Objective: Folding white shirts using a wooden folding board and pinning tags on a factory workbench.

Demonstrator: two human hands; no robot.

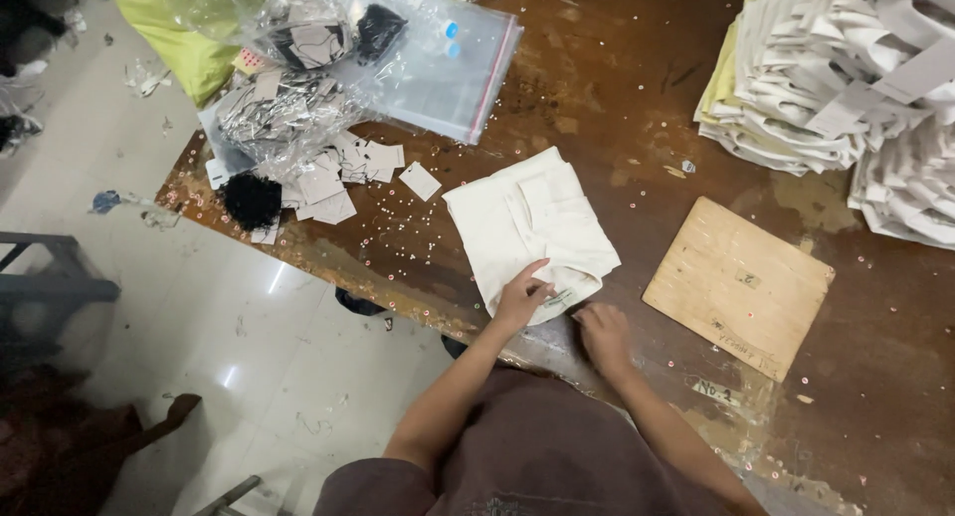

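Head view, looking down on a worn brown counter (617, 108) and the pale floor (229, 327) beside it. A folded cream cloth piece (527, 227) lies flat near the counter's near edge. The left hand (520, 297) rests on its lower corner, fingers spread and pressed flat, grip apart and closed on nothing. The right hand (604, 335) sits just beside that same corner, on the counter, fingers curled under; whether its grip pinches the cloth edge or the small tag (559, 299) there cannot be told.

Right of the cloth piece, apart from it, lies a light wooden board (741, 282), tilted relative to the counter edge. Farther back on the right stands a tall stack of folded cream pieces (796, 88) with grey card tags on top. Behind the cloth piece lies a clear zip bag (448, 68). To its left is a crumpled clear bag of card tags (288, 108), with loose white card tags (343, 173) spilled in front and a black tuft of strings (251, 200) near the counter corner. Small pale dots of debris speckle the counter around the cloth. Nothing lies between the hands and the cloth piece.
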